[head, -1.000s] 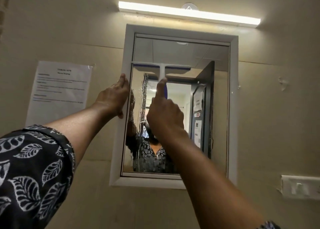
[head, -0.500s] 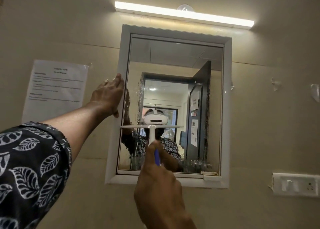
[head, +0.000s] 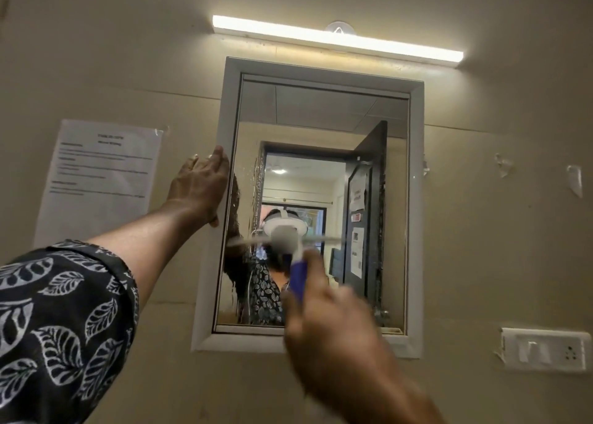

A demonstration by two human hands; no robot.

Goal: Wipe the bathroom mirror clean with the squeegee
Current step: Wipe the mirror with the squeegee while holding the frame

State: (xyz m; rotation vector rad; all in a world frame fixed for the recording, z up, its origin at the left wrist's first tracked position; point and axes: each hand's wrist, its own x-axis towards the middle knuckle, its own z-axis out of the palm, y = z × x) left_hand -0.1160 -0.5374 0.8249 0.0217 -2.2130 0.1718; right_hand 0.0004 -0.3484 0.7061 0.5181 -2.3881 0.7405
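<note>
Blue-handled squeegee (head: 288,241), blurred, apparently clasped in the curled right grip (head: 333,337), wants even pressure down the mirror (head: 321,118) while the flat-fingered left grip (head: 200,186) steadies its frame (head: 416,199).

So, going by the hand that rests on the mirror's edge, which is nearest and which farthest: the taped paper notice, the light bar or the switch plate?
From the left hand, in the head view:
1. The paper notice, on the wall just to its left.
2. The light bar, above and to the right.
3. The switch plate, far off at the lower right.
</note>
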